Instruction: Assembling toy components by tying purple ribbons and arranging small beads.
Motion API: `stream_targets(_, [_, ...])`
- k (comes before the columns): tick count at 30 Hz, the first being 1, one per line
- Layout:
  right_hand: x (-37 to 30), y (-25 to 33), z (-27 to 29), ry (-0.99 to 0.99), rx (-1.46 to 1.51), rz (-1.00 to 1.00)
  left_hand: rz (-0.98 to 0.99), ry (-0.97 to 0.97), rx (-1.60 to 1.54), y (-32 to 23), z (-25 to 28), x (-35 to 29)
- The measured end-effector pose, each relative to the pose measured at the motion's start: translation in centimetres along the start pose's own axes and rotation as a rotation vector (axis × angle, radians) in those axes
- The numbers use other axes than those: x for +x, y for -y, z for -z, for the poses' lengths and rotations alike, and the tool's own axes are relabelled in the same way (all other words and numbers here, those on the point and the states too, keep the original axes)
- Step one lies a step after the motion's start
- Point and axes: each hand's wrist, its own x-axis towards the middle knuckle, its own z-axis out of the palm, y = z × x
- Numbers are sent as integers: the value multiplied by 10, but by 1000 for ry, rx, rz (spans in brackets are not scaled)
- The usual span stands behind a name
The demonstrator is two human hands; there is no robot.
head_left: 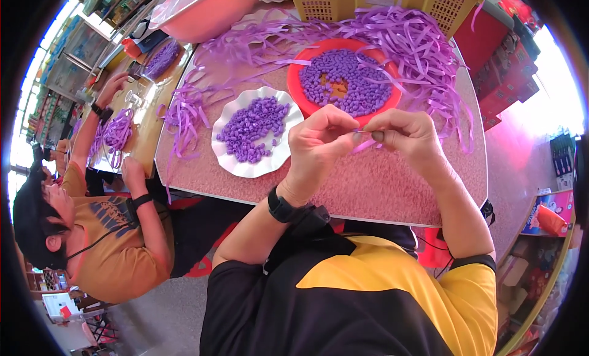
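Observation:
My left hand (320, 146) and my right hand (410, 139) meet above the near rim of a red bowl (296, 86). Both are closed in a fingertip pinch on a thin purple ribbon (368, 145), whose short end hangs below the fingers. Whether a bead sits between the fingertips is too small to tell. Purple beads (353, 70) fill most of the bowl, leaving a bare patch at its middle. Left of my left hand, a white scalloped plate (228, 162) holds more purple beads (251, 124).
A heap of purple ribbons (423, 49) spreads over the table's far right, with more ribbons (187, 113) at its left edge. Behind stand a yellow basket (380, 3) and a pink basin (202, 12). To the left, another person (119, 251) sits at a neighbouring table with beads and ribbons.

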Motion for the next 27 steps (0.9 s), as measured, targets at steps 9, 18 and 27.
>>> stream_targets(9, [1, -3, 2, 33, 40, 28, -100, 27, 62, 2, -2, 0])
stream_targets(18, [1, -4, 5, 76, 66, -87, -78, 74, 78, -1, 2, -4])
stream_targets(27, [0, -7, 8, 95, 93, -80, -130, 58, 85, 1, -1, -4])
